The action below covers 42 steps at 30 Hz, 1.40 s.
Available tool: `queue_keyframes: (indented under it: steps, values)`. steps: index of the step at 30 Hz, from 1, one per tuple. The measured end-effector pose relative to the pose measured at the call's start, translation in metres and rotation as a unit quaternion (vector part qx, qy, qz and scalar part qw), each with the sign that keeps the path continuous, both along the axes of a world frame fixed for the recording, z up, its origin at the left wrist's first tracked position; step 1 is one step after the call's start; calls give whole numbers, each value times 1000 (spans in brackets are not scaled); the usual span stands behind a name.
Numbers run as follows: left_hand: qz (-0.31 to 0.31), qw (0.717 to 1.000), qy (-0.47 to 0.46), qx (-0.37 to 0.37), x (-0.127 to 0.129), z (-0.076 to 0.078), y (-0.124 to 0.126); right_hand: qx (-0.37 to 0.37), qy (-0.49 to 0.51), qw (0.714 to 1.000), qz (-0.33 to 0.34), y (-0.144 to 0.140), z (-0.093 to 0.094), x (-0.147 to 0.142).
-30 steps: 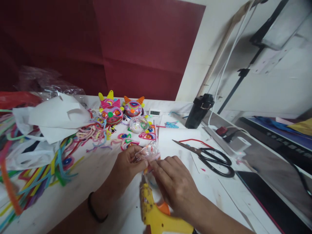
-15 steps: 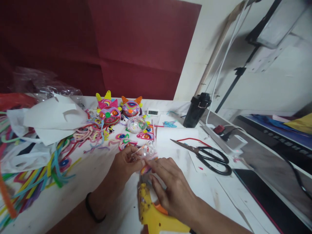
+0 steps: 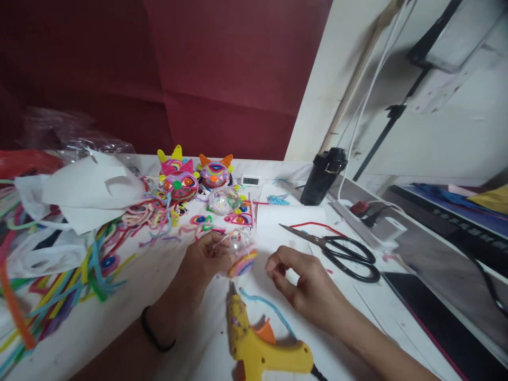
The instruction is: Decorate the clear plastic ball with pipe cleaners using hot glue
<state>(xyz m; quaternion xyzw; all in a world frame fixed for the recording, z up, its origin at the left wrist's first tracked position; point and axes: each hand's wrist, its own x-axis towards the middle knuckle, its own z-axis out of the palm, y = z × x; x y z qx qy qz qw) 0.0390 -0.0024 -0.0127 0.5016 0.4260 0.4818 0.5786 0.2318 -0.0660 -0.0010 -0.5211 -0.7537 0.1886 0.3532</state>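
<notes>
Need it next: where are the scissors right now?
In the head view, the scissors lie open on the table, to the right of the right hand, in front of the black bottle.

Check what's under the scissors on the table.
The black-handled scissors lie on a white paper sheet, with a red pipe cleaner running beside and partly under the blades. Whatever is directly beneath the handles is covered. Neither hand touches them.

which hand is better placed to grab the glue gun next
Right. The right hand is empty, hovering just above the glue gun. The left hand is busy holding the clear ball with its coil.
</notes>
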Motion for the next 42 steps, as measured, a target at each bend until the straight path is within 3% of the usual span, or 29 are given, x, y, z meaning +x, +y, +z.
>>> queue_keyframes:
  steps: [5, 9, 16, 22, 28, 31, 33, 35, 37, 42]
  values:
    - [16, 1000, -25, -1, -3, -2, 2, -101, -198, 973, 60, -1, -6, 1]
    - [9, 999, -40, 2, -4, -4, 5, -105, -285, 950, 71, 0, -13, -10]
    - [14, 999, -49, -4, -3, -4, 6, -68, -245, 966, 51, 1, -14, -1]
    - [38, 999, -22, -11, -3, -3, 5, -11, -56, 998, 36, 8, 3, 21]
    - [24, 999, -26, -20, -2, 0, 3, 86, -159, 982, 51, 27, -7, 29]
    - [21, 999, -32, -18, -3, 0, 3, 140, -196, 970, 27, 17, -9, 26]
    - [25, 999, -42, -14, -3, 0, 4, 141, -188, 971, 49, 0, -2, 20]
    - [32, 998, -58, -20, -3, 1, 4, 86, -172, 971, 140, -20, 5, 14]
    - [40, 996, -77, -33, -2, 3, 4, 60, -163, 968, 184, -36, 6, 8]
    - [37, 990, -128, -40, 0, 3, 4, 116, -216, 946, 214, -45, -25, -2]
